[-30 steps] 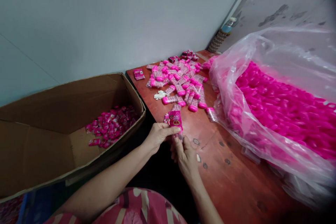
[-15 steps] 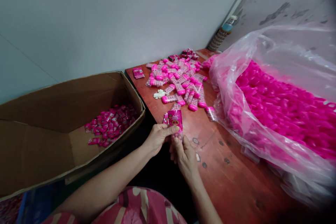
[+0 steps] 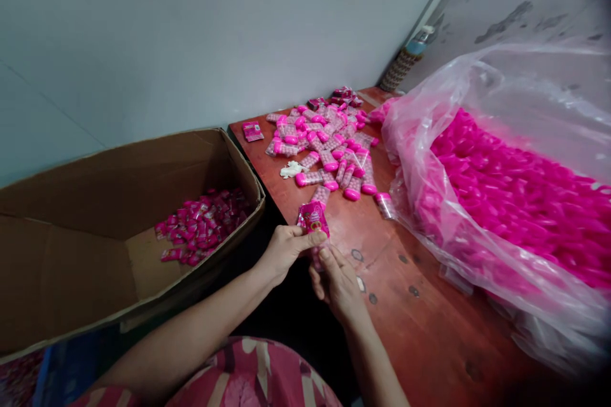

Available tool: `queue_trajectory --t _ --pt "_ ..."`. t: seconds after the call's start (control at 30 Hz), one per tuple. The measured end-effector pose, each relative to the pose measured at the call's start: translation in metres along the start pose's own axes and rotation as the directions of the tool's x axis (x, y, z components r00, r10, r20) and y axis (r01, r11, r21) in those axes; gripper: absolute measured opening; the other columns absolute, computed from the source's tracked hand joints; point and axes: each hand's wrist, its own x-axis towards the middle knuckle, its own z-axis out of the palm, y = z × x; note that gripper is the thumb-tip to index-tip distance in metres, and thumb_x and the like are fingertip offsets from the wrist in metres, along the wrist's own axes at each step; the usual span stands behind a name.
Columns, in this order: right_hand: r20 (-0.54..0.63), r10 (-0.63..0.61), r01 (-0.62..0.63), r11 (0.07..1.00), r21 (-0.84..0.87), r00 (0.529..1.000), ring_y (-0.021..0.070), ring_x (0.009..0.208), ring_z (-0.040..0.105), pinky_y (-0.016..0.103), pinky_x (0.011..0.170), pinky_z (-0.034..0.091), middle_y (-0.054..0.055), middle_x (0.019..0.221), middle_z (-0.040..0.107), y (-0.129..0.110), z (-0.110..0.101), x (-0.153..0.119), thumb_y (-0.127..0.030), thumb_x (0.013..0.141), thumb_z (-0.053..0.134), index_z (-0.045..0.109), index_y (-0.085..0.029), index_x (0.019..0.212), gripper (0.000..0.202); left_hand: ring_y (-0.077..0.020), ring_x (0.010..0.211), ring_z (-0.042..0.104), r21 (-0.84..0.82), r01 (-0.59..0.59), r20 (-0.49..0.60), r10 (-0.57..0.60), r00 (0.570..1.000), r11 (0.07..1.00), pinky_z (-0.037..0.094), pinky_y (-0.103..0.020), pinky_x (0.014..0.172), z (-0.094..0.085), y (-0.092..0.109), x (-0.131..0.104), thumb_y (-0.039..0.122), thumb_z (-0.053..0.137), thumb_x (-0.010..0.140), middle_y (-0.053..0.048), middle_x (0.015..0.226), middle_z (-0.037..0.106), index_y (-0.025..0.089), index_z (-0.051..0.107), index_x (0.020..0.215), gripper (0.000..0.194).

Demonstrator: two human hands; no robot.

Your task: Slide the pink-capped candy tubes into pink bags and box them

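Observation:
My left hand [image 3: 289, 249] pinches a pink printed wrapper [image 3: 315, 219] near the table's front left edge, its thumb across the lower part. Below the thumb, a clear container of pink beads [image 3: 318, 256] shows, gripped from the right by the thumb and fingers of my right hand [image 3: 338, 278]. Both hands are close together; how far the container reaches inside the wrapper is hidden. Just beyond them lies another bead-filled container [image 3: 321, 196], and a heap of similar pink-capped containers [image 3: 329, 140] spreads over the red table [image 3: 415, 324].
On the left stands a cardboard box [image 3: 62, 261] with small pink packets [image 3: 205, 226] inside. A large clear plastic bag [image 3: 410, 159] of bright pink pieces covers the table's right side. White scrap [image 3: 290, 170], a flat pink packet [image 3: 252, 131] and a bottle [image 3: 405, 58] are farther back.
The wrapper has tilted to the left and sits slightly lower. My right hand's fingers have shifted around the container's lower end.

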Motion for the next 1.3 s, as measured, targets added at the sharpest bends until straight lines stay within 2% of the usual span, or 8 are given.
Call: queue_trajectory --t 0.13,0.27,0.43,0.7,0.9,1.0,1.17,1.3 --pt "-0.067 -0.066 0.057 0.989 -0.134 0.996 0.0063 0.033 0.039 0.017 0.031 0.027 -0.007 0.049 0.045 0.001 0.001 0.001 -0.047 0.083 0.041 0.045 -0.02 0.076 0.027 -0.0112 0.05 0.054 -0.071 -0.007 -0.003 0.007 1.0 0.997 0.042 -0.025 0.052 0.0 -0.003 0.001 0.035 0.067 0.065 -0.004 0.06 0.06 0.009 0.061 0.063 0.027" --pt "-0.166 -0.161 0.105 0.947 -0.304 0.973 0.0072 0.036 0.041 0.018 0.034 0.031 -0.006 0.049 0.046 0.007 0.004 0.002 -0.046 0.081 0.045 0.047 -0.021 0.076 0.026 -0.0133 0.053 0.056 -0.011 0.003 -0.04 -0.004 0.999 1.0 0.044 -0.026 0.055 -0.005 -0.006 0.003 0.035 0.071 0.06 -0.004 0.059 0.061 0.008 0.062 0.064 0.028" --pt "-0.035 0.009 -0.012 0.998 -0.068 0.999 0.0065 0.031 0.04 0.016 0.028 0.025 -0.006 0.05 0.046 0.006 0.007 0.0 -0.051 0.083 0.037 0.042 -0.021 0.076 0.031 -0.0116 0.044 0.051 0.12 -0.012 -0.086 0.023 0.996 0.993 0.04 -0.024 0.045 -0.008 -0.009 -0.005 0.043 0.068 0.06 -0.001 0.05 0.056 0.01 0.061 0.061 0.034" --pt "-0.108 -0.161 0.119 0.94 -0.318 0.981 0.0064 0.039 0.043 0.016 0.036 0.032 -0.006 0.053 0.046 0.005 0.01 -0.002 -0.042 0.084 0.044 0.047 -0.02 0.078 0.023 -0.0111 0.056 0.056 -0.141 -0.041 -0.089 0.028 0.996 0.989 0.045 -0.023 0.056 -0.007 -0.009 -0.007 0.033 0.069 0.063 -0.004 0.064 0.061 0.009 0.06 0.068 0.025" --pt "0.016 -0.022 0.02 0.995 0.095 1.0 0.0048 0.029 0.034 0.015 0.027 0.022 -0.008 0.046 0.044 0.001 0.014 -0.005 -0.046 0.086 0.038 0.043 -0.02 0.073 0.029 -0.0105 0.041 0.051 -0.125 0.059 0.093 -0.048 0.995 0.99 0.041 -0.022 0.04 -0.008 -0.008 -0.011 0.031 0.065 0.068 -0.002 0.05 0.054 0.008 0.057 0.06 0.026" --pt "0.037 -0.008 0.002 0.985 0.173 0.999 0.0049 0.031 0.037 0.014 0.028 0.025 -0.006 0.048 0.047 0.001 0.013 -0.007 -0.044 0.085 0.04 0.045 -0.019 0.074 0.028 -0.0144 0.037 0.052 -0.101 0.124 0.205 -0.102 0.973 0.987 0.041 -0.025 0.036 -0.011 -0.006 -0.012 0.033 0.061 0.071 -0.003 0.046 0.053 0.008 0.057 0.061 0.028" --pt "0.066 -0.053 0.032 0.96 0.279 0.996 0.0125 0.065 0.058 0.021 0.048 0.046 0.004 0.085 0.059 0.004 0.007 -0.011 -0.035 0.084 0.049 0.048 -0.02 0.096 0.019 -0.0082 0.03 0.042 -0.122 0.05 0.052 -0.044 0.998 0.991 0.033 -0.021 0.029 -0.016 -0.004 -0.01 0.033 0.064 0.068 0.002 0.043 0.047 0.008 0.057 0.062 0.027" --pt "-0.009 -0.069 0.068 0.931 0.359 0.998 0.0119 0.059 0.059 0.02 0.048 0.046 0.0 0.072 0.061 0.007 0.006 -0.006 -0.028 0.08 0.056 0.046 -0.021 0.095 0.019 -0.0061 0.035 0.041 -0.161 0.06 0.039 -0.055 0.998 0.985 0.035 -0.02 0.034 -0.01 -0.012 -0.014 0.032 0.068 0.064 0.002 0.046 0.047 0.008 0.056 0.059 0.028"
